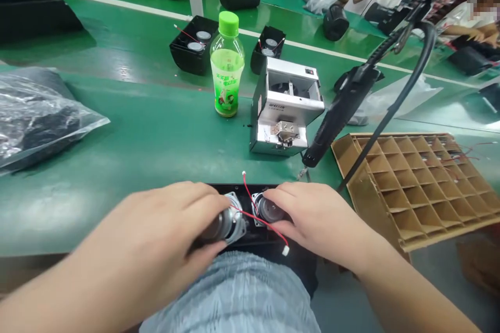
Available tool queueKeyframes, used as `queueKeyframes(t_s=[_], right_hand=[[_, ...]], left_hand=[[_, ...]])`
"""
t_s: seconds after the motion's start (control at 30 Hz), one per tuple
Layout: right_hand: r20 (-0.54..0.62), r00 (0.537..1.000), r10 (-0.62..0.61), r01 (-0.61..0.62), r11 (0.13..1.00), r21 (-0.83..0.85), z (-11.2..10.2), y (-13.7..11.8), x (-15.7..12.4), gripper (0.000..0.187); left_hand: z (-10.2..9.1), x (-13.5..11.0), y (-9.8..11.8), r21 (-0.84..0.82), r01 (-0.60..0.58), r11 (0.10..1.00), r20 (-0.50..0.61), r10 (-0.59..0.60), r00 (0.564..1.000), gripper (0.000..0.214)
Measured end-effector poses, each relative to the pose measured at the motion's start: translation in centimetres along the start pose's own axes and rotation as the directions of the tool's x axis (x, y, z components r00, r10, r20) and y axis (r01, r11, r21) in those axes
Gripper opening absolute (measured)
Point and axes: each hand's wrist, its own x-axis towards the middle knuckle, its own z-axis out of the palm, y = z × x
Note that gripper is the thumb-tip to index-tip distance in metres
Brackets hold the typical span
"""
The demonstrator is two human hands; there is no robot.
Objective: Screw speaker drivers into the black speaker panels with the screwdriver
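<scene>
So, the left hand is clamped round the left speaker, the right hand cupped over the right speaker, both in the black housing at the edge of the green workbench. Looks like the seating step; next probably calls for the electric screwdriver.

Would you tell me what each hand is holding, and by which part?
The left hand holds a speaker driver by its magnet; the right hand covers another driver's magnet.
</scene>
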Motion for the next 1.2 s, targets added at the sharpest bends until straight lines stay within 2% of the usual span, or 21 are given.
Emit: queueKeyframes(t_s=[0.03,0.1,0.23,0.43,0.6,0.7,0.87,0.97,1.07,1.2], right_hand=[[0.000,1.000,-0.011,0.011,1.000,-0.009,0.3,0.1,0.0,0.034],[0.000,0.999,-0.032,0.032,0.999,-0.018,0.9,0.3,-0.1,0.038],[-0.011,0.999,-0.049,0.049,0.999,-0.008,1.4,0.5,-0.3,0.044],[-0.030,0.997,-0.068,0.069,0.997,0.022,0.9,0.7,-0.1,0.038],[-0.046,0.997,-0.057,0.059,0.998,0.037,1.1,0.8,0.0,0.033],[-0.057,0.997,-0.045,0.048,0.998,0.045,1.4,0.9,-0.1,0.037],[-0.045,0.997,-0.057,0.060,0.996,0.066,1.4,1.0,0.0,0.038],[-0.041,0.997,-0.063,0.066,0.995,0.074,1.4,1.0,0.0,0.037],[-0.052,0.996,-0.067,0.070,0.995,0.064,1.6,1.2,0.0,0.038],[-0.058,0.994,-0.091,0.094,0.994,0.052,1.8,1.4,0.0,0.042]], left_hand=[[1.0,1.0,1.1,0.049,-0.019,0.999,0.005,0.018,1.000,0.029],[2.1,2.5,1.9,0.138,-0.041,0.990,0.012,0.039,0.999,0.029],[2.2,3.2,0.8,0.218,-0.073,0.973,-0.023,0.080,0.997,0.033],[1.8,2.7,0.1,0.212,-0.101,0.972,0.001,0.103,0.995,0.032],[1.8,2.3,-0.2,0.107,-0.095,0.990,-0.040,0.099,0.994,0.039],[1.8,3.1,-0.2,0.095,-0.129,0.987,0.019,0.128,0.992,0.039],[2.5,4.7,-0.3,0.084,-0.123,0.989,0.209,0.104,0.972,0.041],[2.8,5.0,-0.4,0.075,-0.125,0.989,0.248,0.103,0.963,0.040],[2.9,4.9,-0.7,0.043,-0.161,0.986,0.231,0.147,0.962,0.042],[2.9,4.3,-1.6,0.017,-0.235,0.972,0.087,0.232,0.969,0.046]])
